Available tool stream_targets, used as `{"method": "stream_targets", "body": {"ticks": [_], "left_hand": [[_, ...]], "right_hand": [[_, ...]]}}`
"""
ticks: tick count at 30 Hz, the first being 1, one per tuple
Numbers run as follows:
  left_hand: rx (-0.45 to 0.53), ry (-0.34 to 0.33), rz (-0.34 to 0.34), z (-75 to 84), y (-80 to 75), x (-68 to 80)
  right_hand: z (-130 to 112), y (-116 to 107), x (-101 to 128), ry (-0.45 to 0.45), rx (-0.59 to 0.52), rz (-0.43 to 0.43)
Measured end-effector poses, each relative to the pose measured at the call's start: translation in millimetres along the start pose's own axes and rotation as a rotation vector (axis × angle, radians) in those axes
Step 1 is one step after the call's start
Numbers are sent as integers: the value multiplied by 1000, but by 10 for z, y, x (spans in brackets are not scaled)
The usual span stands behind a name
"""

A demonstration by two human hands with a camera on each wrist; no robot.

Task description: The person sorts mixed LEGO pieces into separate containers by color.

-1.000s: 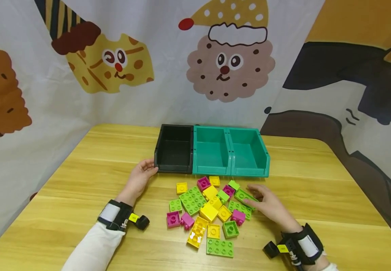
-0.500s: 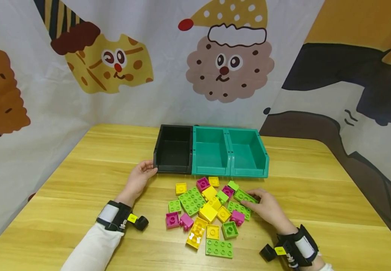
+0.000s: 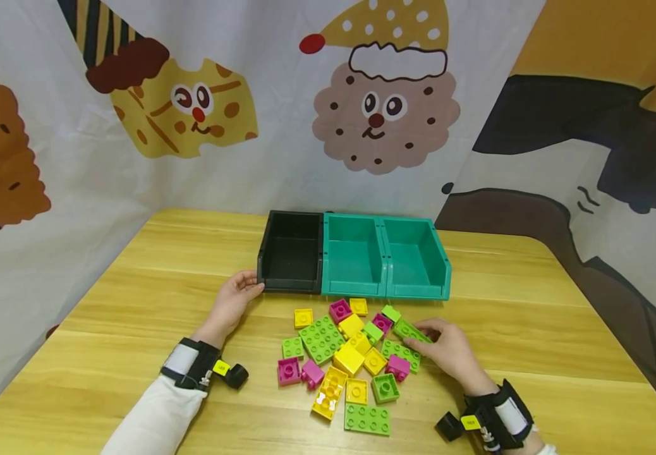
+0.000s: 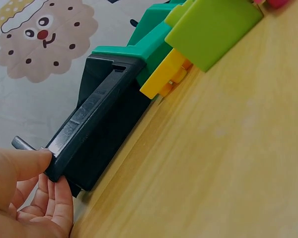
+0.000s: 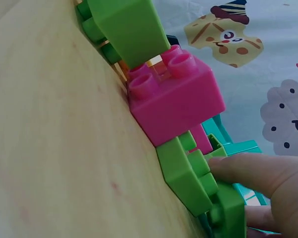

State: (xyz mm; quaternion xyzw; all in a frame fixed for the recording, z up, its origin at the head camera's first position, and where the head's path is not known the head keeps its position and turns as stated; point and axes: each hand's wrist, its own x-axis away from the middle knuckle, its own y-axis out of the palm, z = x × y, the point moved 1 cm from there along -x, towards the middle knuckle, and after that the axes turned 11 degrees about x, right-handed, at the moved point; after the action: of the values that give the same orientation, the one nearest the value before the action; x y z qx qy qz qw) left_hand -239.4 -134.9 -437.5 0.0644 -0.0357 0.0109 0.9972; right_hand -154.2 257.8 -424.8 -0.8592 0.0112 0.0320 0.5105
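Observation:
My left hand point(image 3: 234, 304) grips the near left corner of a black plastic bin point(image 3: 291, 286). In the left wrist view the thumb lies on the bin's rim and the fingers curl beneath it. At the right of a pile of toy building blocks, my right hand point(image 3: 449, 352) pinches a long green block point(image 3: 409, 330) between thumb and fingers. This block lies stud side down, its hollow underside facing up. In the right wrist view another green block point(image 5: 185, 174) and a magenta block point(image 5: 176, 101) stand close to the thumb, partly hiding the held one.
Two teal bins point(image 3: 354, 289) join the black one on its right. Yellow blocks point(image 3: 349, 359), a large green block point(image 3: 321, 339) and several magenta blocks point(image 3: 289, 371) lie loose before them on the wooden table point(image 3: 151, 297). A printed cloth point(image 3: 282, 170) hangs behind.
My right hand has moved slightly left, and its thumb and fingers have closed on the long green block, which has tilted a little. The left hand stays at the black bin.

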Motion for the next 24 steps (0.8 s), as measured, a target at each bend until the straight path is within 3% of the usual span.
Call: {"method": "stream_targets", "body": {"ticks": [16, 24], "left_hand": [[-18, 12, 16, 32, -24, 26], [-27, 14, 13, 20, -2, 33]], "right_hand": [[-114, -176, -2, -53, -82, 108], [-97, -390, -73, 8, -90, 136]]}}
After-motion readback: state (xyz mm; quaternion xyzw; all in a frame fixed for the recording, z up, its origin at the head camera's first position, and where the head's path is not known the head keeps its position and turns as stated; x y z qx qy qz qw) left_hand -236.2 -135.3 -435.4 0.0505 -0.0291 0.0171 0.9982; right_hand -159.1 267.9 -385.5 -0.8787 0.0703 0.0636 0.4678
